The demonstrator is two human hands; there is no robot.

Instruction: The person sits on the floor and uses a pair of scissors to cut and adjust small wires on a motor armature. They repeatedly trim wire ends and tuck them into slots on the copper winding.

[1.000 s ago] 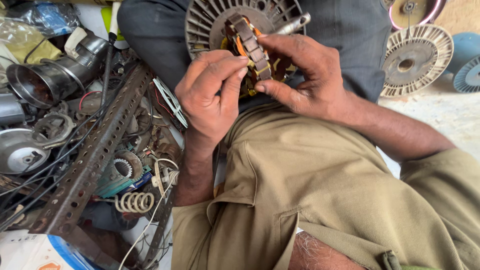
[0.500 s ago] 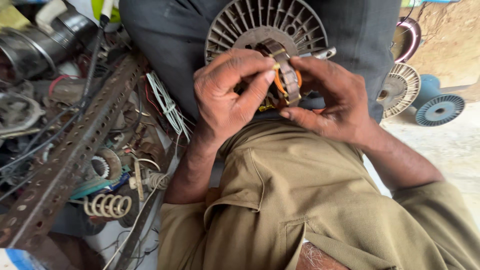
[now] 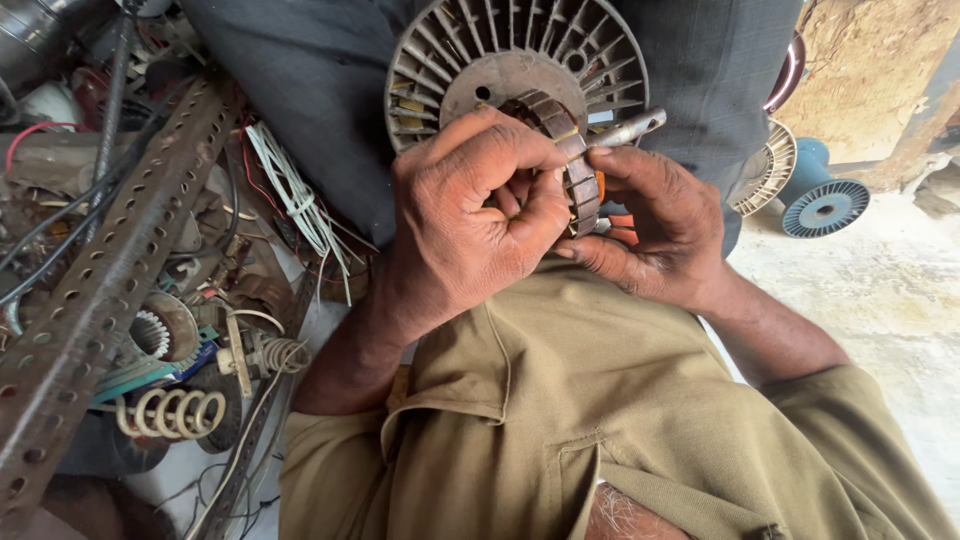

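We're looking down at both hands working close to the chest, over an olive-brown shirt (image 3: 600,420). Left hand (image 3: 470,215) is curling tight, fingers & thumb pinching the rim of a small ring-shaped laminated metal stator core w/ orange windings (image 3: 578,165). Right hand (image 3: 655,225) is cupping the same core from the other side, fingers bent round it, thumb lying along the top edge, so both hands are gripping it between them. The core is sitting just in front of a round grey cast-metal fan motor housing w/ radial fins (image 3: 500,60), which is resting against dark grey cloth (image 3: 310,90). A short steel shaft (image 3: 630,128) is sticking out to the right, just above the right thumb; we can't tell what it's fixed to. To the left we're seeing a long rusty perforated angle-iron bar (image 3: 110,270) lying across a scrap heap, a bundle of white wires (image 3: 295,195) beside it & a pale coiled spring (image 3: 168,412) lower down. Far right, a blue plastic wire spool (image 3: 822,200) is lying on pale concrete floor (image 3: 880,300)
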